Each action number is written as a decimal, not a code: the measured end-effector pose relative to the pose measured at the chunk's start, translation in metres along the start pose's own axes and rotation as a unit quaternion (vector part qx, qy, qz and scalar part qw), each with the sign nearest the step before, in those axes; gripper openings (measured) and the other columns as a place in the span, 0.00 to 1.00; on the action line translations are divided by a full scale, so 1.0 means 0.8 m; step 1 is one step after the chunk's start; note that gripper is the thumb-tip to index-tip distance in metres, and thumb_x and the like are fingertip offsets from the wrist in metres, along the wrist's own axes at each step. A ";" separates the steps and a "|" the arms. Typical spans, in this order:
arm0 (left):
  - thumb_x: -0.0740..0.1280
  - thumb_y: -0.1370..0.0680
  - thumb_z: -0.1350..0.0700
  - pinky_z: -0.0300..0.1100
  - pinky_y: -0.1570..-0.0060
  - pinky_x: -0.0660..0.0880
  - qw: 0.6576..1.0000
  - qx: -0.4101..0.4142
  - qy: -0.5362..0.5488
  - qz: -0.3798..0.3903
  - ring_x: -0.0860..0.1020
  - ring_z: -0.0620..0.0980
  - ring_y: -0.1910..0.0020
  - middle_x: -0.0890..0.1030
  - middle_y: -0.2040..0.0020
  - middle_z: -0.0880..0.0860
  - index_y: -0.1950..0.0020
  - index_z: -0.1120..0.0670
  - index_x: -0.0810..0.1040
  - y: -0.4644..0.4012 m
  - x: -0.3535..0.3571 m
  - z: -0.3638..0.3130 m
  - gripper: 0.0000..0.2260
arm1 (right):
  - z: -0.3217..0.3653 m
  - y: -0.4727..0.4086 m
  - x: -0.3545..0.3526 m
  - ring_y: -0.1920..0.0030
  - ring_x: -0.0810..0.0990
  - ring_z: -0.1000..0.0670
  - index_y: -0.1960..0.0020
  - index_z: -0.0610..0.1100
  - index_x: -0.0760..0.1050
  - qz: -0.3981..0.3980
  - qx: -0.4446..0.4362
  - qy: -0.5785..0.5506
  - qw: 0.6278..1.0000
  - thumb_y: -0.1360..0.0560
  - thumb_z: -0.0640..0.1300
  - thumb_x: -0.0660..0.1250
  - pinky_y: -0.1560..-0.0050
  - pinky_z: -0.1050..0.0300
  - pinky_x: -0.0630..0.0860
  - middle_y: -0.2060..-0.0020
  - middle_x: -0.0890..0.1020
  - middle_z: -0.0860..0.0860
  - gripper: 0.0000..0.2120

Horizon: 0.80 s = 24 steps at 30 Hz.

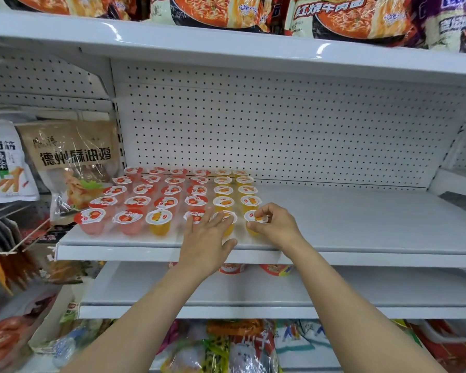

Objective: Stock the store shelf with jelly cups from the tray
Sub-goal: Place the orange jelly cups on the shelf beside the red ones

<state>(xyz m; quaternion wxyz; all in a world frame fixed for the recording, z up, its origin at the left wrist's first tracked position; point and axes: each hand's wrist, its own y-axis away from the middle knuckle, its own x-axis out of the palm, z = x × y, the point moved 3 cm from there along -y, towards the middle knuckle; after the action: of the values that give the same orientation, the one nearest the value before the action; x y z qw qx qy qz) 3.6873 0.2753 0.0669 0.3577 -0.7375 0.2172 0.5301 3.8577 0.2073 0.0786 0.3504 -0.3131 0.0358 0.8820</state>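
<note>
Several rows of jelly cups stand on the left half of the white shelf [361,224]: red ones [93,220] to the left, yellow ones [223,201] to the right. My right hand [273,224] pinches a yellow jelly cup [254,218] at the front right corner of the block; the cup stands on the shelf. My left hand [206,238] lies flat with straight fingers over two front-row cups, a red one [195,216] and a yellow one [230,218]. One yellow cup [159,222] stands among the red front row. No tray is in view.
The pegboard back wall [280,130] is behind the cups. Snack bags [73,157] hang to the left. Noodle packs [347,17] fill the shelf above. A lower shelf [253,289] and packaged goods [240,345] lie below my arms.
</note>
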 end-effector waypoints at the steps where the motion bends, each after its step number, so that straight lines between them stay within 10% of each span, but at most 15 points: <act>1: 0.57 0.18 0.41 0.59 0.25 0.41 1.000 -0.001 0.003 0.000 0.45 0.49 0.20 0.58 0.21 0.45 0.22 0.42 0.58 -0.001 0.000 0.000 0.25 | 0.000 0.000 0.000 0.48 0.77 0.51 0.50 0.49 0.78 0.001 0.002 0.002 1.000 0.29 0.48 0.78 0.50 0.60 0.73 0.46 0.80 0.53 0.12; 11: 0.65 0.21 0.43 0.54 0.23 0.50 0.994 -0.002 0.098 -0.048 0.50 0.51 0.21 0.64 0.23 0.48 0.23 0.43 0.63 -0.006 -0.047 0.016 0.27 | 0.052 0.004 -0.013 0.39 0.77 0.48 0.40 0.50 0.77 -0.060 -0.069 0.107 0.990 0.28 0.55 0.74 0.43 0.56 0.73 0.40 0.79 0.51 0.19; 24: 0.72 0.27 0.43 0.51 0.42 0.73 0.969 -0.171 0.047 -0.169 0.73 0.60 0.36 0.78 0.37 0.55 0.29 0.45 0.71 0.066 -0.207 0.246 0.27 | 0.299 0.047 0.136 0.26 0.64 0.45 0.25 0.54 0.65 0.031 -0.281 0.227 0.932 0.22 0.61 0.64 0.29 0.48 0.64 0.25 0.66 0.48 0.28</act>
<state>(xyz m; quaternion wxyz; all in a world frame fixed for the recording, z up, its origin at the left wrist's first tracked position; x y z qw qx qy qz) 3.4700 0.3799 0.1709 0.3002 -0.8378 0.0115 0.4560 3.6463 0.3114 0.2017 0.2027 -0.5894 -0.1254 0.7719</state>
